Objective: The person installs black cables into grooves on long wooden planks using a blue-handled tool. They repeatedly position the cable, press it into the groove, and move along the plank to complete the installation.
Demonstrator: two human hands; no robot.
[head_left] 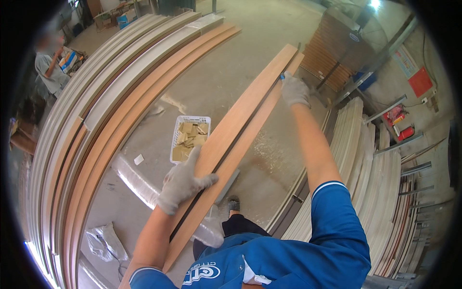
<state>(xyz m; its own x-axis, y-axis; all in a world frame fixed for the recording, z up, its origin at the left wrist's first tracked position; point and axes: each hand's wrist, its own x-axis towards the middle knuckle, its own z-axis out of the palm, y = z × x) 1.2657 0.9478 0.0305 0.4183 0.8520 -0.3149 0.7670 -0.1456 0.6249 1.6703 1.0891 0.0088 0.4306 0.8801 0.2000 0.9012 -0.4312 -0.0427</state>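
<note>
Holding a long wooden board (pixel 240 120), left hand (pixel 183 183) resting flat and open on it, right hand (pixel 294 90) gripping the far end over a basket (pixel 174 139) of wood pieces.

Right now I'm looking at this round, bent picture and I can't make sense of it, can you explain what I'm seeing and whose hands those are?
There is no machine here. The picture comes from a wide camera worn on a person's head, looking down at their own arms, so straight edges curve toward the rim.

Both hands wear light grey work gloves. The left hand rests flat on a long wood-coloured board near its middle. The right hand reaches far forward and grips the board's edge near its far end; something small and blue shows at its fingertips, too small to identify.

Below, on the concrete floor, stands a white basket of small wooden pieces. On the left lie stacked long strips, grey and wood-coloured; on the right, pale strips are piled. Another person stands at far left.
</note>
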